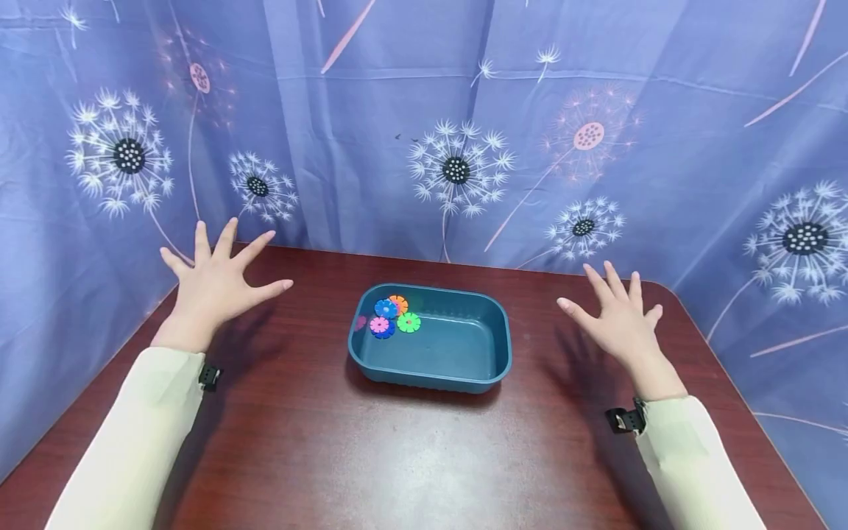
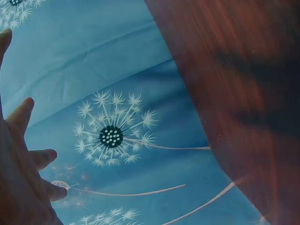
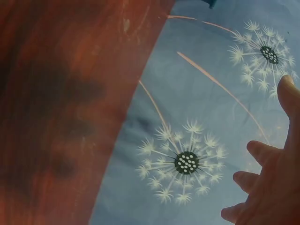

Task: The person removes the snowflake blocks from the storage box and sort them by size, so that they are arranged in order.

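A teal plastic basin [image 1: 437, 379] rests on the table between the two hands. Several flower-shaped plastic discs lie in its left end: a green disc [image 1: 408, 322], a pink disc [image 1: 379, 325], an orange disc [image 1: 400, 303] and blue ones [image 1: 386, 308]. To the basin's left the left hand [image 1: 213, 285] is raised above the table with fingers spread, holding nothing. On the other side the right hand [image 1: 621, 322] is likewise raised, its fingers apart and nothing held. Both wrist views show the spread fingers against the curtain; neither includes the basin.
The dark red wooden table [image 1: 298, 456] has a rounded far right corner. A blue curtain [image 1: 371, 147] with dandelion prints hangs along the back and both sides. Dark straps [image 1: 626, 420] sit on both wrists, by the pale sleeves.
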`<action>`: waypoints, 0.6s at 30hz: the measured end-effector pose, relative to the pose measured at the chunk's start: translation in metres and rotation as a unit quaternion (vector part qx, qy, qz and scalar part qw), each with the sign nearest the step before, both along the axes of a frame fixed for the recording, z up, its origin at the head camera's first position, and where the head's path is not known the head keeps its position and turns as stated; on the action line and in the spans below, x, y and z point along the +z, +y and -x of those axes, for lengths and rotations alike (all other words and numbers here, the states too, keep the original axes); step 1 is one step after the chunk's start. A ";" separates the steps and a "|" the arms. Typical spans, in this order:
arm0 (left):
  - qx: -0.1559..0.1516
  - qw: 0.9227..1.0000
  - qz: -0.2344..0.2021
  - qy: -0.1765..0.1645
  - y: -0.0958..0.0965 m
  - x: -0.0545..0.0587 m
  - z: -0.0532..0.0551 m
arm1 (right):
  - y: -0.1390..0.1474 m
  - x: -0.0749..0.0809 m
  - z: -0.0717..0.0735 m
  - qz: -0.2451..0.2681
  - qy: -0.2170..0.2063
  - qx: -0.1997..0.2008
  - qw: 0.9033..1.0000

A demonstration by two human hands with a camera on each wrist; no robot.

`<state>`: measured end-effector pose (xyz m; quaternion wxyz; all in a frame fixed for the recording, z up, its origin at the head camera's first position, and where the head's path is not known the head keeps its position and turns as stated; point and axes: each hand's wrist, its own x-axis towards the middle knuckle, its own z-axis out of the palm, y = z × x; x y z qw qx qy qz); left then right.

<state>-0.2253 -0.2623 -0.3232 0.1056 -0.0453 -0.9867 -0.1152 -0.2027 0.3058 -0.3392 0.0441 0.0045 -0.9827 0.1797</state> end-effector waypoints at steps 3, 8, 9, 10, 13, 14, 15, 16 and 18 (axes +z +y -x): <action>0.001 1.000 -0.003 -0.002 0.002 -0.007 -0.002 | -0.002 -0.006 -0.001 0.002 0.006 0.002 1.000; -0.002 1.000 -0.008 0.001 0.009 -0.015 -0.006 | -0.007 -0.016 -0.005 0.003 0.026 0.005 1.000; -0.004 1.000 -0.009 0.002 0.010 -0.016 -0.007 | -0.008 -0.017 -0.007 0.005 0.031 0.007 0.999; -0.005 1.000 -0.010 0.003 0.012 -0.018 -0.008 | -0.010 -0.018 -0.008 0.008 0.036 0.009 0.999; -0.010 1.000 -0.015 -0.001 0.019 -0.022 -0.010 | -0.016 -0.020 -0.012 0.010 0.049 0.021 0.999; -0.012 1.000 -0.017 -0.006 0.021 -0.023 -0.011 | -0.018 -0.020 -0.013 0.011 0.052 0.026 0.998; -0.014 1.000 -0.019 -0.011 0.023 -0.024 -0.012 | -0.020 -0.020 -0.014 0.011 0.054 0.031 0.998; -0.016 1.000 -0.022 -0.016 0.026 -0.025 -0.013 | -0.022 -0.020 -0.015 0.012 0.055 0.036 0.998; -0.022 0.999 -0.029 -0.022 0.031 -0.027 -0.015 | -0.025 -0.021 -0.016 0.016 0.059 0.046 0.997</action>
